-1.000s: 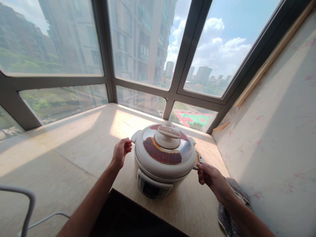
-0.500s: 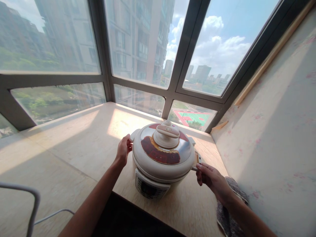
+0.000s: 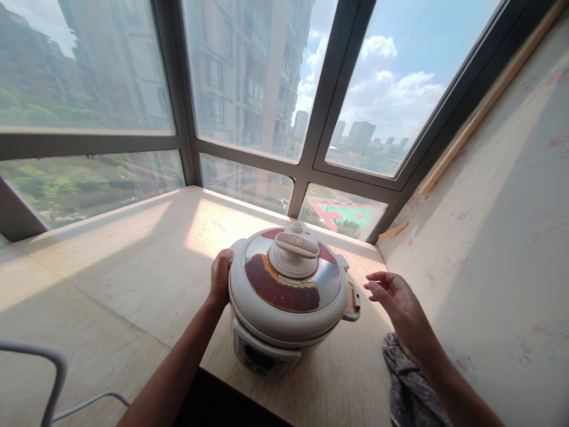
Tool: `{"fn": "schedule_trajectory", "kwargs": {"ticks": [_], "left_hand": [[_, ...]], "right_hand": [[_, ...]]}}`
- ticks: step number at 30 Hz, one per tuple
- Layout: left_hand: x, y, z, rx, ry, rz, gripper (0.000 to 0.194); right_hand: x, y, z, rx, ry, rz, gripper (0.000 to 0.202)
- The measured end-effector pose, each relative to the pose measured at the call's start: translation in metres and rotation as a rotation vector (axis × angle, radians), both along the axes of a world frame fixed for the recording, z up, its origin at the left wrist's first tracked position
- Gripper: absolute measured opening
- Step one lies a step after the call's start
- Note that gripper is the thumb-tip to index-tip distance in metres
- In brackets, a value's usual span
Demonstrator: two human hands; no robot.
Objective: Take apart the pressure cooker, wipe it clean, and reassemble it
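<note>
A cream electric pressure cooker (image 3: 284, 326) stands upright on the marble-look sill. Its lid (image 3: 326, 284) is closed, with a silvery top, a brown-red worn band and a cream handle knob (image 3: 296, 244). My left hand (image 3: 221, 276) grips the cooker at its left side handle, and the fingertips are hidden behind the lid's rim. To the right, my right hand (image 3: 393, 295) is in the air with fingers loosely bent and apart, holding nothing. It is a short way from the right side handle (image 3: 354, 301). A control panel (image 3: 262, 354) faces me.
A crumpled grey-brown cloth (image 3: 411, 385) lies right of the cooker, under my right forearm. A grey-white tube (image 3: 56, 362) and a cable (image 3: 95, 400) are at lower left. Framed windows (image 3: 253, 178) border the sill behind, and a papered wall (image 3: 489, 267) rises at right.
My right hand has let go of the cooker's right side handle and moved up and away to the right. My left hand stays at the left handle. The view has shifted slightly.
</note>
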State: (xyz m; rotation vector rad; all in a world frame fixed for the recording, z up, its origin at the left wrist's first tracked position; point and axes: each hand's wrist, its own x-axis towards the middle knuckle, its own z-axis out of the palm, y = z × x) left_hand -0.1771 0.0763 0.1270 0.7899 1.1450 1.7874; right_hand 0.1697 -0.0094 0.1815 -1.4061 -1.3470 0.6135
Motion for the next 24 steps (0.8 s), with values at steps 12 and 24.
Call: {"fn": "schedule_trajectory", "kwargs": {"ticks": [12,24], "left_hand": [[-0.005,0.005,-0.018,0.037,0.0,-0.045,0.032],[-0.006,0.005,-0.021,0.01,0.004,-0.044,0.03]], "right_hand": [[-0.111,0.082,0.084,0.332,-0.675,0.649,0.036],[-0.126,0.079,0.055,0.322,-0.558,0.474,0.042]]}}
